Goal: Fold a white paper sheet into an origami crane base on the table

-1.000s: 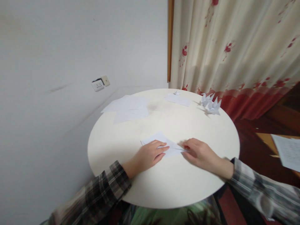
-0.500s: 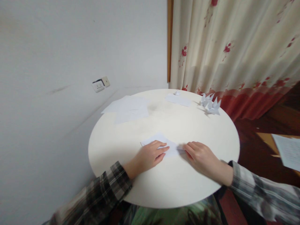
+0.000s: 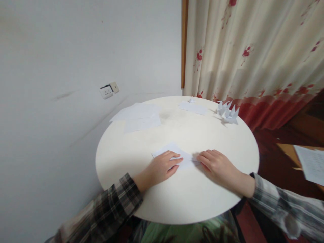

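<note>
A folded sheet of white paper [image 3: 186, 162] lies on the round white table in front of me. My left hand [image 3: 165, 165] rests flat over its left part, fingers stretched and a little apart, holding nothing. At the paper's narrow right end, my right hand [image 3: 214, 164] has its fingers bent together on the tip; its thumb is mostly hidden. Part of the paper is covered by my left hand.
White sheets [image 3: 141, 116] lie overlapped at the table's [image 3: 167, 202] back left. Farther back sit another sheet [image 3: 192, 107] and a small folded paper piece [image 3: 191, 100]. Pointed origami pieces [image 3: 229, 114] stand near the back right edge. A wall [image 3: 63, 135] borders the left side.
My right hand has shifted very slightly up at the paper's right tip, and its forearm has moved a little to the right. My left hand stays in place.
</note>
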Action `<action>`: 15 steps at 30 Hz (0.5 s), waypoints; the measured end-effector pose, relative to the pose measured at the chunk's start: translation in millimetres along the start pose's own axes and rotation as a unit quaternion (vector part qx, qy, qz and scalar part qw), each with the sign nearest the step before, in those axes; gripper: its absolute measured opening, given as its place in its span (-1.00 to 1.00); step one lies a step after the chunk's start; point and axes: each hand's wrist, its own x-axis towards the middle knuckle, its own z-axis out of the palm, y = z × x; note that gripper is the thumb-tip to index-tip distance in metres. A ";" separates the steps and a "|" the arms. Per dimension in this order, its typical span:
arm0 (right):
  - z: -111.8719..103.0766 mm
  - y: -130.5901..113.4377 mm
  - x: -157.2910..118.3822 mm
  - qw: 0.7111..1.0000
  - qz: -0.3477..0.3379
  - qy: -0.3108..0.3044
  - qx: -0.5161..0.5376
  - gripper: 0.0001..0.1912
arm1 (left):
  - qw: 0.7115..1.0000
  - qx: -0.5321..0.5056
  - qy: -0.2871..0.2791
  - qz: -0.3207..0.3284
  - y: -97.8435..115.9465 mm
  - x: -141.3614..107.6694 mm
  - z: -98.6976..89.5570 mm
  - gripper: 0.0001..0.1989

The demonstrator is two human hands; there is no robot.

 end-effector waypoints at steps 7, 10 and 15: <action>17.5 18.8 -11.4 0.982 -0.146 -0.023 0.116 -0.57 | 0.999 -0.043 -0.013 -0.022 -0.9 -2.6 11.9 -0.73; 24.6 24.2 -17.8 0.978 -0.140 -0.025 0.153 -0.50 | 0.998 -0.048 -0.034 -0.035 -0.6 -0.9 16.1 -0.73; 29.2 29.0 -21.5 0.970 -0.140 -0.035 0.193 -0.50 | 0.996 -0.042 -0.060 -0.045 0.6 1.8 20.1 -0.66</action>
